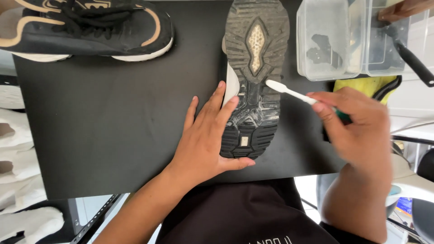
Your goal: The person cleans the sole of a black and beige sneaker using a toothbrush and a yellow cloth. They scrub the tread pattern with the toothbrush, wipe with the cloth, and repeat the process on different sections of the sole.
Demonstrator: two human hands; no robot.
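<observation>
Head view: a black sneaker turned sole-up, with a worn grey rubber tread (253, 68), lies on a black flat table mat (113, 122), a little right of the mat's middle. Its long axis runs away from the person; the end nearest them is near the mat's front edge, the far end at the top of the picture. Which end is toe or heel I cannot tell for sure. A tan diamond-shaped inset sits in the far half of the sole, and a small pale square patch in the near half.

The left hand (205, 135) lies open and flat against the shoe's left side, fingers spread on its white edge, thumb curled under the near end, steadying it rather than clasping it.

The right hand (357, 126) is closed around a white plastic toothbrush with a green handle end (289, 91); the brush points left and its head touches the sole at mid-length.

Beyond the right hand stand two clear plastic rectangular tubs (352, 40), side by side at the mat's far right, with a black-handled tool (409, 58) resting in them. A yellow cloth (366, 83) lies just beneath the tubs. A second black sneaker with tan trim and white sole (86, 27) lies on its side at the far left, well apart.
</observation>
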